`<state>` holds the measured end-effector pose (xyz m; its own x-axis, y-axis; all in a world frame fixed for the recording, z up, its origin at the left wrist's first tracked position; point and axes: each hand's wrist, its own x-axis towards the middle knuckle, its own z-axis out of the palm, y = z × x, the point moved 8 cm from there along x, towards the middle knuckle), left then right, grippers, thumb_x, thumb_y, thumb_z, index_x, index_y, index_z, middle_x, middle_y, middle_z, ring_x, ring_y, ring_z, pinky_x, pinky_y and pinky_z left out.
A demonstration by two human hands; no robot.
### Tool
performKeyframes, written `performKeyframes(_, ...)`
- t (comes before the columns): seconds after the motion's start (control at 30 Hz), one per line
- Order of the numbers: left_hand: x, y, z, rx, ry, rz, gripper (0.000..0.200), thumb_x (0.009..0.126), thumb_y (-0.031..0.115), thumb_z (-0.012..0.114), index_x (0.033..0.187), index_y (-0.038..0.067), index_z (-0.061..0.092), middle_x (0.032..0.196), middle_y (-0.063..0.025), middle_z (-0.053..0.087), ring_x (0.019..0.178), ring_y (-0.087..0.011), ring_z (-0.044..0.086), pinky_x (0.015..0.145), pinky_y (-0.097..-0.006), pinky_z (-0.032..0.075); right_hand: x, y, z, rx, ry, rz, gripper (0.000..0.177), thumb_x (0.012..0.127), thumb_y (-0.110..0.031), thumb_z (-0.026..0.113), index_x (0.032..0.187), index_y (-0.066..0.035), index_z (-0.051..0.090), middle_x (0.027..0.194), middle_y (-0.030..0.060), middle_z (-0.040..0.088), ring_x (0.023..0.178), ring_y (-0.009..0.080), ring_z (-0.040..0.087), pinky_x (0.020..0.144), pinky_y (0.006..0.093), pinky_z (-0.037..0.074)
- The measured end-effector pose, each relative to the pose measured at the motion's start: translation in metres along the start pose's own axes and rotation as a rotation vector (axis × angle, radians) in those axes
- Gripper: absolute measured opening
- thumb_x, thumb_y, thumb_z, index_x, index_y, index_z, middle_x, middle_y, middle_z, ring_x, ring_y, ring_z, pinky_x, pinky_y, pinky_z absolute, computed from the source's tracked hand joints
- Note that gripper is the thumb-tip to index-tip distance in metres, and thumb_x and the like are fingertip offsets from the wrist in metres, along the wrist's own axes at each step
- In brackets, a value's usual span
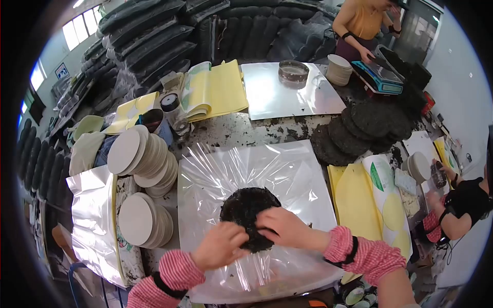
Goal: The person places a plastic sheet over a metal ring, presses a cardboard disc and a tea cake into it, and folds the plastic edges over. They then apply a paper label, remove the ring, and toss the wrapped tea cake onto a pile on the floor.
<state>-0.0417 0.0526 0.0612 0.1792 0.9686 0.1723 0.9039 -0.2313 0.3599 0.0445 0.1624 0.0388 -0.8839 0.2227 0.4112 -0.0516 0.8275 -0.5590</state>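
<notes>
A dark, flaky round cake [250,197], which looks like dried seaweed, lies on a sheet of clear film [226,172] spread over a white board [303,159]. At its lower left edge is my left hand [222,245], with fingers curled in. My right hand [285,229] rests over the right part of the cake, its fingers bent and closed onto the surface. Whether either hand pinches a loose piece is hidden by the fingers. Pink checked sleeves with black bands cover both forearms.
Stacks of pale discs [136,218] stand at left, near a clear jar [174,110]. More dark cakes [354,128] are piled at upper right. Yellow sheets [352,195] lie at right. A co-worker [359,23] stands by a scale [380,79]; another person [465,203] works at far right.
</notes>
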Motion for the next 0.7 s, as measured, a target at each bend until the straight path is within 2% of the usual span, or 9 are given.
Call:
performKeyframes(0.07,-0.004,0.012,0.007,-0.051,-0.01,0.06,0.023,0.086,0.025,0.066,0.102,0.008,0.065,0.105,-0.012,0.06,0.1,-0.0286,0.058,0.092,-0.0423,0.043,-0.014,-0.014,0.018,-0.105,-0.463,-0.04,0.022,0.085,-0.026,0.067,0.094,-0.006,0.068,0.089,0.0107,0.066,0.094,0.0271,0.063,0.086,0.0382,0.048)
performKeyframes(0.13,0.007,-0.004,0.052,0.13,-0.29,-0.107,0.024,0.092,0.031,0.058,0.094,0.009,0.068,0.093,-0.0081,0.062,0.092,-0.0252,0.059,0.085,-0.0421,0.041,-0.007,-0.009,0.04,-0.257,-0.381,0.031,0.023,0.086,-0.03,0.065,0.081,-0.009,0.068,0.075,0.0052,0.065,0.088,0.0232,0.065,0.079,0.0354,0.048)
performKeyframes(0.2,0.009,-0.009,0.069,0.169,-0.252,-0.106,0.03,0.094,0.036,0.054,0.089,0.01,0.069,0.085,-0.0055,0.063,0.088,-0.0249,0.059,0.08,-0.0395,0.041,-0.01,0.019,0.068,-0.446,-0.86,0.36,0.023,0.087,-0.031,0.064,0.077,-0.011,0.066,0.077,0.005,0.065,0.084,0.0236,0.064,0.073,0.0362,0.049)
performKeyframes(0.27,0.01,-0.015,0.066,0.125,-0.255,-0.108,0.031,0.094,0.037,0.053,0.088,0.01,0.068,0.083,-0.0063,0.063,0.087,-0.0252,0.059,0.079,-0.0392,0.042,-0.012,0.017,0.064,-0.441,-0.798,0.326,0.021,0.086,-0.03,0.064,0.078,-0.011,0.067,0.076,0.0056,0.064,0.08,0.0242,0.063,0.069,0.0353,0.049)
performKeyframes(0.37,-0.007,-0.014,-0.005,-0.328,0.207,-0.07,0.014,0.085,0.019,0.07,0.089,0.006,0.065,0.088,-0.0107,0.062,0.086,-0.0319,0.059,0.079,-0.0427,0.046,-0.02,-0.004,-0.008,-0.193,-0.055,0.068,0.02,0.079,-0.02,0.072,0.093,-0.007,0.068,0.08,0.0096,0.064,0.084,0.0246,0.064,0.073,0.037,0.05)
performKeyframes(0.47,-0.09,-0.061,-0.04,-0.01,0.516,-0.601,0.033,0.081,0.01,0.074,0.108,0.002,0.057,0.09,-0.0105,0.062,0.09,-0.0292,0.062,0.077,-0.0393,0.05,-0.074,0.021,-0.098,-0.444,0.435,0.411,0.034,0.076,-0.013,0.077,0.106,-0.003,0.063,0.081,0.0095,0.066,0.076,0.0243,0.065,0.067,0.0363,0.052)
performKeyframes(0.53,-0.124,-0.08,-0.039,-0.052,0.577,-0.846,0.038,0.083,0.012,0.073,0.115,0.0,0.054,0.086,-0.0089,0.063,0.085,-0.0265,0.065,0.073,-0.0363,0.052,-0.125,0.074,-0.086,-0.159,0.239,0.731,0.036,0.079,-0.013,0.075,0.111,-0.002,0.061,0.079,0.0092,0.066,0.073,0.0215,0.065,0.065,0.0345,0.052)
performKeyframes(0.6,-0.125,-0.077,0.026,-1.164,-0.021,-1.07,0.042,0.089,0.011,0.069,0.122,-0.001,0.047,0.078,-0.0051,0.06,0.067,-0.0174,0.062,0.059,-0.0303,0.052,-0.143,0.087,-0.072,0.127,0.041,1.024,0.038,0.083,-0.012,0.074,0.116,-0.001,0.058,0.077,0.0089,0.066,0.069,0.0186,0.065,0.062,0.0326,0.053)
performKeyframes(0.7,-0.113,-0.087,-0.028,-1.31,0.377,-0.777,0.037,0.094,0.012,0.062,0.126,0.0,0.047,0.077,-0.0049,0.062,0.062,-0.0125,0.06,0.055,-0.0264,0.052,-0.103,0.051,-0.119,0.777,0.297,0.871,0.017,0.093,-0.003,0.059,0.11,-0.002,0.061,0.072,0.0037,0.063,0.055,0.0099,0.06,0.053,0.0226,0.049)
